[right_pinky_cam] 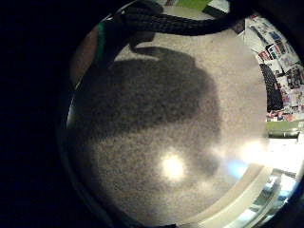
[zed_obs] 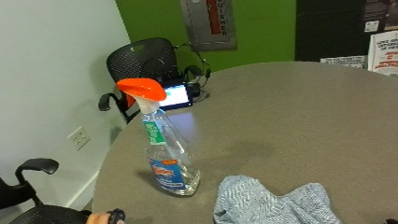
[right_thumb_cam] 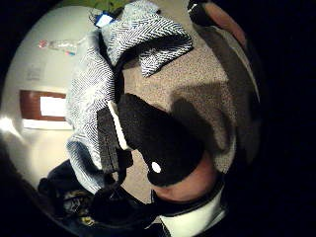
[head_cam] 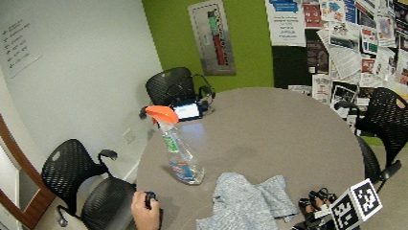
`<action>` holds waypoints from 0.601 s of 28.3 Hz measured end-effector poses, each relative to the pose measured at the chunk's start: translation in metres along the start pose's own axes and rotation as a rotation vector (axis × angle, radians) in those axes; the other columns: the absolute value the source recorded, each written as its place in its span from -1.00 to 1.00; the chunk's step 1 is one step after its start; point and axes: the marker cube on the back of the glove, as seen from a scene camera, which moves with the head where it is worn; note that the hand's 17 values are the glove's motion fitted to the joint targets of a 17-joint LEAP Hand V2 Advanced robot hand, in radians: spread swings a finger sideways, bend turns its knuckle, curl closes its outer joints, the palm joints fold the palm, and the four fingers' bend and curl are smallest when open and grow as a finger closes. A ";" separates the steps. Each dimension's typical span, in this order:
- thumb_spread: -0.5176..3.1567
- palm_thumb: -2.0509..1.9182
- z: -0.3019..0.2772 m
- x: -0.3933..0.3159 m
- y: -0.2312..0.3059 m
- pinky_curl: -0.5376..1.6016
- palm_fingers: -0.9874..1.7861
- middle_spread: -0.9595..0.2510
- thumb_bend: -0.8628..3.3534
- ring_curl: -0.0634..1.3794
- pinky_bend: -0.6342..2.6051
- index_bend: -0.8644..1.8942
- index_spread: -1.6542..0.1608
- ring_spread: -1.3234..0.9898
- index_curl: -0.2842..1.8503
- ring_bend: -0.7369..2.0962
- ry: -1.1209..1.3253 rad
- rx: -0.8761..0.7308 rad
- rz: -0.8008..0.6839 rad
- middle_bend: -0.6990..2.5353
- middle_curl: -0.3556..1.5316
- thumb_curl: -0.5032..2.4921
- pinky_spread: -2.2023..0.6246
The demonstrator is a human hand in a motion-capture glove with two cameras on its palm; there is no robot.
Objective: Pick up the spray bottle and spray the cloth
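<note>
The round grey worktop [head_cam: 280, 129] is shown bearing the task's things. A grey herringbone cloth [head_cam: 245, 203] is seen crumpled near the spray bottle [head_cam: 178, 155], on the side toward the person's edge. The spray bottle, clear with an orange trigger head, is shown standing upright and untouched, just beside the cloth. The gloved right hand [head_cam: 319, 203] is glimpsed beyond the cloth from the bottle; the state of its fingers cannot be told. The task is judged unstarted: grasping, lifting and spraying all remain.

green wall [head_cam: 245, 43] | white wall [head_cam: 83, 62] | round table [head_cam: 280, 129] | mesh chairs [head_cam: 167, 86]
</note>
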 end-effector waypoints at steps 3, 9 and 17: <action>-0.41 0.11 0.000 -0.001 0.000 -0.41 0.07 0.52 -0.55 -0.81 -0.44 -0.12 0.54 0.13 -0.61 -0.32 -0.001 -0.004 0.000 -0.41 -0.53 -0.64 0.67; -0.25 0.12 0.003 -0.009 -0.003 -0.36 0.09 0.50 -0.55 -0.72 -0.46 -0.17 0.45 0.12 -0.55 -0.29 -0.092 0.016 -0.018 -0.41 -0.46 -0.61 0.71; -0.12 0.19 -0.024 -0.050 -0.044 -0.31 0.23 0.50 -0.52 -0.63 -0.46 -0.25 0.44 0.11 -0.52 -0.23 -0.193 0.073 -0.085 -0.40 -0.39 -0.57 0.72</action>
